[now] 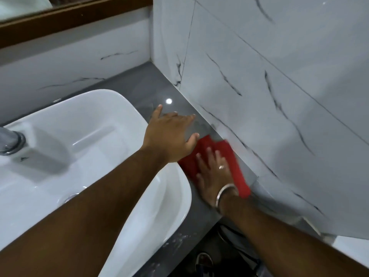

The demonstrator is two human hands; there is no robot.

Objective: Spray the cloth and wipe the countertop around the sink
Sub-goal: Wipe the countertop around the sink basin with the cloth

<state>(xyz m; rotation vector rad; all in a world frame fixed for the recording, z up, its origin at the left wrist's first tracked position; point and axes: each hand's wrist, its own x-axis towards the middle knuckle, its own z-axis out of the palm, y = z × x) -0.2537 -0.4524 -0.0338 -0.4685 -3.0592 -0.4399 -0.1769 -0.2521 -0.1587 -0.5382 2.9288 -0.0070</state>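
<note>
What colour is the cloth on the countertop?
Red. The cloth shows in the head view, under the right hand.

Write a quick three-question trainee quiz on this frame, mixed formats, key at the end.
1. True or false: the right hand lies flat on the red cloth.
2. Multiple choice: where is the cloth? A) inside the sink B) on the grey countertop between the sink and the tiled wall C) draped over the tap
3. Short answer: is the left hand holding anything?

Key
1. True; the palm presses the cloth onto the countertop.
2. B; it lies in the strip between the sink rim and the wall, away from the tap.
3. No; its fingers are spread open above the countertop, empty.
</note>
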